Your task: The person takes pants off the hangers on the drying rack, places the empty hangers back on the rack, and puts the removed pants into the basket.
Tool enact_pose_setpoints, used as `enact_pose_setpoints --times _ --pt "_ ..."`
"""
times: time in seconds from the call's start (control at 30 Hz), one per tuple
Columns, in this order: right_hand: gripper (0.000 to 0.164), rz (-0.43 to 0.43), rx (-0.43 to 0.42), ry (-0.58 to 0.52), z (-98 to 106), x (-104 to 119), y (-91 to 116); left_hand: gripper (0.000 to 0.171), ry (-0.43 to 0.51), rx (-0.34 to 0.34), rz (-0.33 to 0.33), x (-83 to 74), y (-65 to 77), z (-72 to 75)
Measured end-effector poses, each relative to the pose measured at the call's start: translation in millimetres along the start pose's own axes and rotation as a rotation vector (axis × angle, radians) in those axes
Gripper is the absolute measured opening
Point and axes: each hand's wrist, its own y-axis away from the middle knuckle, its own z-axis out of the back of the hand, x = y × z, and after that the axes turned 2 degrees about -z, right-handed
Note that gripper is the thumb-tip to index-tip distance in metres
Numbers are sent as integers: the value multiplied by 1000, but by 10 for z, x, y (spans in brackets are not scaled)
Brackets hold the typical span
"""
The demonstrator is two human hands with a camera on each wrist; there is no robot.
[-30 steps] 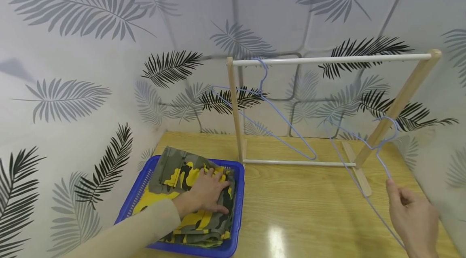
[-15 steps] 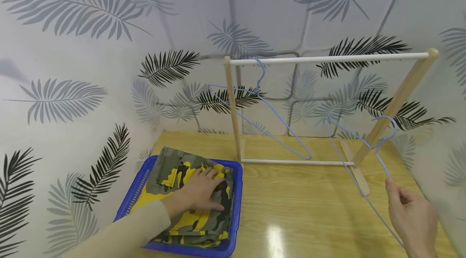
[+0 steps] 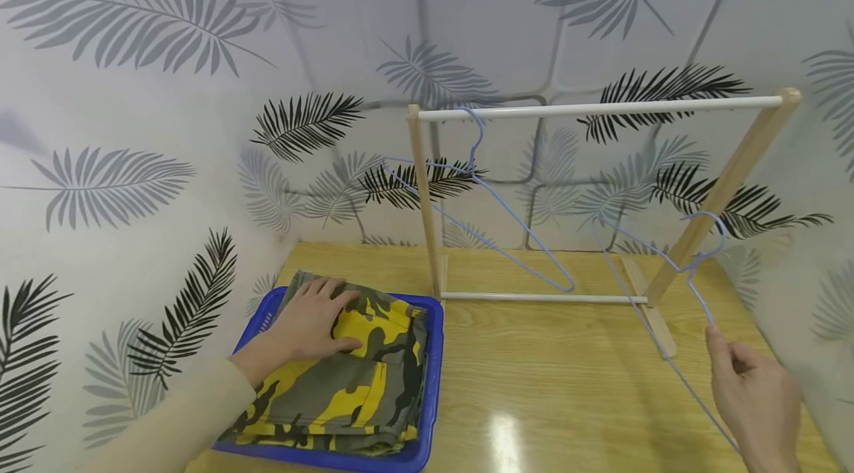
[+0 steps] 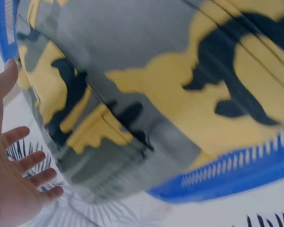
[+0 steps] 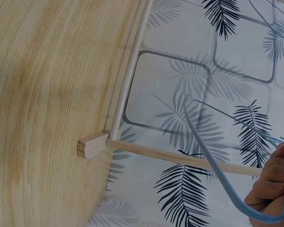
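Observation:
In the head view my left hand (image 3: 303,325) lies over the far left part of a folded grey, yellow and black camouflage garment (image 3: 340,399). Its fingers are spread and slightly bent, curled round nothing; the left wrist view shows those fingers (image 4: 31,165) apart from each other beside the cloth (image 4: 161,94). The garment sits in a blue plastic basket (image 3: 434,376). At the right, my right hand (image 3: 757,391) pinches a light-blue wire clothes hanger (image 3: 700,302) by one arm, hook upward. The right wrist view has part of that hand (image 5: 272,182) at its edge.
Behind the hands stands a small clothes rack with wooden posts (image 3: 747,161) and a white rail (image 3: 600,110). A second blue hanger (image 3: 527,232) hangs near its left end. Rack and basket stand on a wood-grain tabletop (image 3: 554,384) against leaf-patterned walls.
My left hand has slid from the middle of the garment to its far left side, uncovering more of the yellow pattern. The right hand and its hanger stay in place.

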Motion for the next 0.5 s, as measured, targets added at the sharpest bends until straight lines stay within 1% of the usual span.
enact_pose_setpoints --times 0.1,0.27,0.37,0.5 --pt "61 2 1 -3 1 -5 1 80 -18 -17 5 87 30 9" --pt "60 -2 -7 -3 -2 -3 2 82 -52 -22 -11 169 53 -45" --pt "59 -1 -7 -1 3 -2 1 86 -75 -4 -19 185 46 -78" --pt "58 -5 3 3 18 -13 -4 88 -69 49 -4 189 18 -95"
